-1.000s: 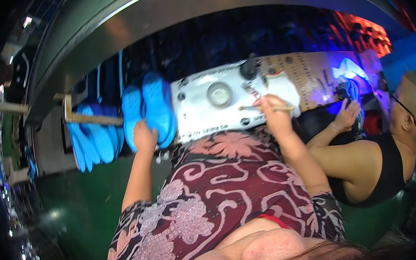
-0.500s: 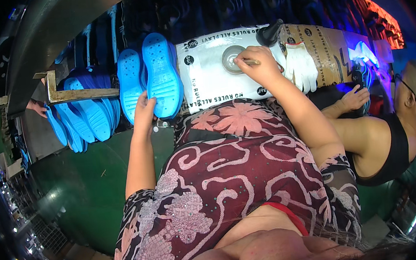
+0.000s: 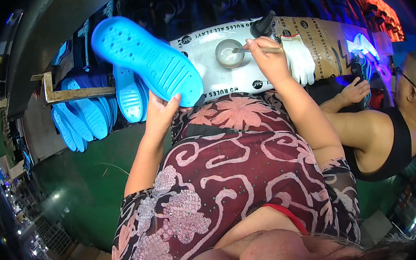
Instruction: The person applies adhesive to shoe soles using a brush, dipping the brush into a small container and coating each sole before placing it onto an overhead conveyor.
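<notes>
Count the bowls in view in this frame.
1: the round bowl on the white surface, left of the right hand, which holds a brush. Others could be hidden.

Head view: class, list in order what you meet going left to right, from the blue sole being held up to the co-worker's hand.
Held blue sole, round bowl, right hand, white glove, co-worker's hand.

White glove (image 3: 299,58), green floor (image 3: 91,182); black nozzle (image 3: 262,26), perhaps

Blue sole (image 3: 147,61) lifted, tilted by left fingers (image 3: 174,102); right fingers (image 3: 256,50) shifted off bowl (image 3: 219,58).
</notes>
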Demonstrator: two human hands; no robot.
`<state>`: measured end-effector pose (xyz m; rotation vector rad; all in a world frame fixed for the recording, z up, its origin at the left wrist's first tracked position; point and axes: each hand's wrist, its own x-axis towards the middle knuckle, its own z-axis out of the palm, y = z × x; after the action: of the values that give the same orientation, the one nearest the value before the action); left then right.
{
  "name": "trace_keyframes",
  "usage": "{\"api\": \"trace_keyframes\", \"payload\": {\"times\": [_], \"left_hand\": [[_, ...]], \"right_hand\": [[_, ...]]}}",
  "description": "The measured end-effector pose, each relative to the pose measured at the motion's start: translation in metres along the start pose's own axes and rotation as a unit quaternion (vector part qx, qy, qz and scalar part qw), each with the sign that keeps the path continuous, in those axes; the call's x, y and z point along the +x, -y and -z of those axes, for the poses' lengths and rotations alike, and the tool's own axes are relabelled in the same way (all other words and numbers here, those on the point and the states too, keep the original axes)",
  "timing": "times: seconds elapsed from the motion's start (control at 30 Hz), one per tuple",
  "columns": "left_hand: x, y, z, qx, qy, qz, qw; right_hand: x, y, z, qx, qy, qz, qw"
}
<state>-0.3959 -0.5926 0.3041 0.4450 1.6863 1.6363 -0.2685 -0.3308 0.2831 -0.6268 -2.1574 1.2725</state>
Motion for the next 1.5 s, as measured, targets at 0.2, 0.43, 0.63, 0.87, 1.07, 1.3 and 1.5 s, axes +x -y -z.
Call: {"api": "trace_keyframes", "payload": {"times": [0.2, 0.43, 0.63, 0.87, 1.07, 1.3, 1.5], "left_hand": [[0.021, -0.007, -0.046, 0.044, -0.079, -0.128, 0.988], [0.029, -0.017, -0.077, 0.162, -0.069, -0.274, 0.945], [0.03, -0.012, -0.087, 0.16, -0.057, -0.343, 0.924], [0.032, 0.003, -0.085, 0.199, -0.054, -0.386, 0.899], [0.035, 0.011, -0.079, 0.226, -0.06, -0.408, 0.883], [0.036, 0.011, -0.08, 0.203, -0.071, -0.42, 0.881], [0.033, 0.006, -0.078, 0.209, -0.03, -0.414, 0.886]], "right_hand": [[-0.018, 0.026, 0.027, 0.214, -0.039, -0.109, 0.97], [-0.039, 0.057, 0.037, 0.059, 0.02, 0.184, 0.981], [-0.038, 0.053, 0.033, 0.01, 0.005, 0.249, 0.969], [-0.044, 0.051, 0.043, 0.01, -0.011, 0.222, 0.975], [-0.036, 0.044, 0.036, -0.048, -0.007, 0.289, 0.956], [-0.038, 0.049, 0.035, -0.018, 0.015, 0.273, 0.962], [-0.038, 0.043, 0.036, -0.029, 0.041, 0.26, 0.964]]}}
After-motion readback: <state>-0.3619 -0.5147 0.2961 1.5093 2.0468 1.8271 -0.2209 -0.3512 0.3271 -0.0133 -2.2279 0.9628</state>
